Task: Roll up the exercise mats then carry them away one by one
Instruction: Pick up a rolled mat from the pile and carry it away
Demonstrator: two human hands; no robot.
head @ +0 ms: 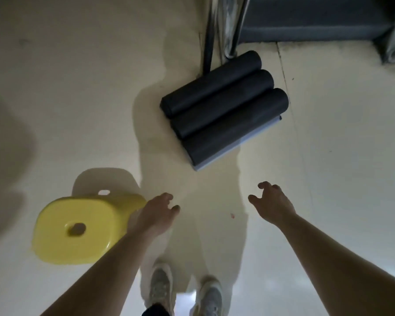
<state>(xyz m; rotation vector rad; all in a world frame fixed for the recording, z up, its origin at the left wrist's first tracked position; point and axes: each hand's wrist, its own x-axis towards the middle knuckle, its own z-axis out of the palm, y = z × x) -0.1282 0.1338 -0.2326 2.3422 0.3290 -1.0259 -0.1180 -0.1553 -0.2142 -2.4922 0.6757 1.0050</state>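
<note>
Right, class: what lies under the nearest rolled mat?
A lighter grey-blue flap shows beneath the nearest rolled mat, along its near edge and right end, probably its own loose end. How far it runs underneath is covered.

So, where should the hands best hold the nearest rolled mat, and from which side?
Probably grip the nearest rolled mat near its two ends, from the open floor side where the person stands. It lies flat and long, touching the middle roll behind, and its loose flap faces you, so pinch it shut.

Left grip [159, 210] and right grip [273, 201] outstretched, empty.
</note>
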